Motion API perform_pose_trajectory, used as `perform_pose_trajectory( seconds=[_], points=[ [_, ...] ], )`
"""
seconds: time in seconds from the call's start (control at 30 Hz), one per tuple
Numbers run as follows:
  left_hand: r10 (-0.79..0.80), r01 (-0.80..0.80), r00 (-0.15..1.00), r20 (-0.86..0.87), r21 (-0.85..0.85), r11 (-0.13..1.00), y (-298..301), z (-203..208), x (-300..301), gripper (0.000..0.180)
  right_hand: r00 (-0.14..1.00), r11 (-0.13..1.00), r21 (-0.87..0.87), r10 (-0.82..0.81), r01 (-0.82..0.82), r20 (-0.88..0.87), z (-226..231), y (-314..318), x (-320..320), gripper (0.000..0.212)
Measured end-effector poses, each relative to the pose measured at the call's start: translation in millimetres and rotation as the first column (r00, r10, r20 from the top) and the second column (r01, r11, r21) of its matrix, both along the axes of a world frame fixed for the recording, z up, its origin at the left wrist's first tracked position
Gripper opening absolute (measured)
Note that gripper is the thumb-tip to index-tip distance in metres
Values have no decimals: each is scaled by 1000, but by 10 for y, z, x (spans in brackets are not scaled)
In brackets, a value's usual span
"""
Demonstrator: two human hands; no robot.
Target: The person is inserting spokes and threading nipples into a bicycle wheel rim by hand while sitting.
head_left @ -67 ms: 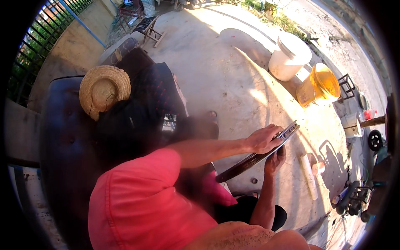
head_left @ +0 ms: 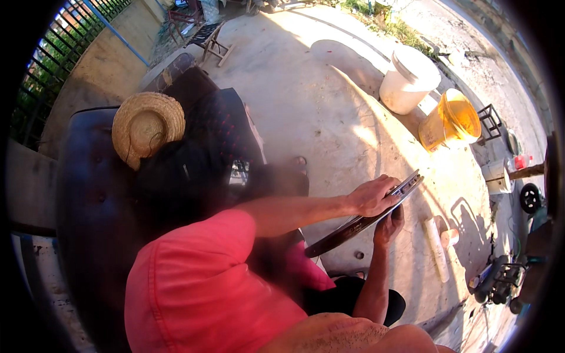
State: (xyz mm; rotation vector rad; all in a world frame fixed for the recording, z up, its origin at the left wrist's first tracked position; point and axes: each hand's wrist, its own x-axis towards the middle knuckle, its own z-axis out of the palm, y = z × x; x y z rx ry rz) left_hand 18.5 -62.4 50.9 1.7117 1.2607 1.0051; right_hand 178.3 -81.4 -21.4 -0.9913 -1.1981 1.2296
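A long, flat dark metal bar (head_left: 347, 228) slants from lower left to upper right above the concrete floor (head_left: 329, 117). My left hand (head_left: 371, 197) lies on top of its upper part, fingers curled over the edge. My right hand (head_left: 388, 226) grips the same bar from underneath, just below the left hand. My left arm reaches out of a red sleeve (head_left: 200, 282); my right forearm rises from the lower edge. The bar's lower end is hidden behind my body.
A straw hat (head_left: 147, 125) rests on a dark padded seat (head_left: 88, 200) at left. A white bucket (head_left: 409, 79) and a yellow bucket (head_left: 452, 120) stand at upper right. A pale tube (head_left: 436, 250) lies on the floor near dark machine parts (head_left: 506, 276).
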Motion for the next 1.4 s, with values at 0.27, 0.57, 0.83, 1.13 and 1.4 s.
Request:
perform_pose_trajectory(
  seconds=[0.27,0.57,0.83,1.13,1.4],
  points=[
    [-38,37,999,-8,-22,999,74,-32,57,44,998,998,-11,-61,61,-12,50,0,-35,40],
    [-23,27,993,118,-26,999,92,-3,53,42,997,981,-181,-70,66,-18,142,9,-59,32],
    [-39,47,995,95,-86,995,56,51,44,39,989,969,-197,-146,149,32,150,-41,-101,23],
    [-23,23,997,69,-7,1000,119,25,-6,39,967,979,-62,-180,194,181,203,-73,-62,23],
    [2,1,997,74,-32,999,163,-26,2,40,902,993,89,-104,73,419,371,-223,-12,22]
  ],
)
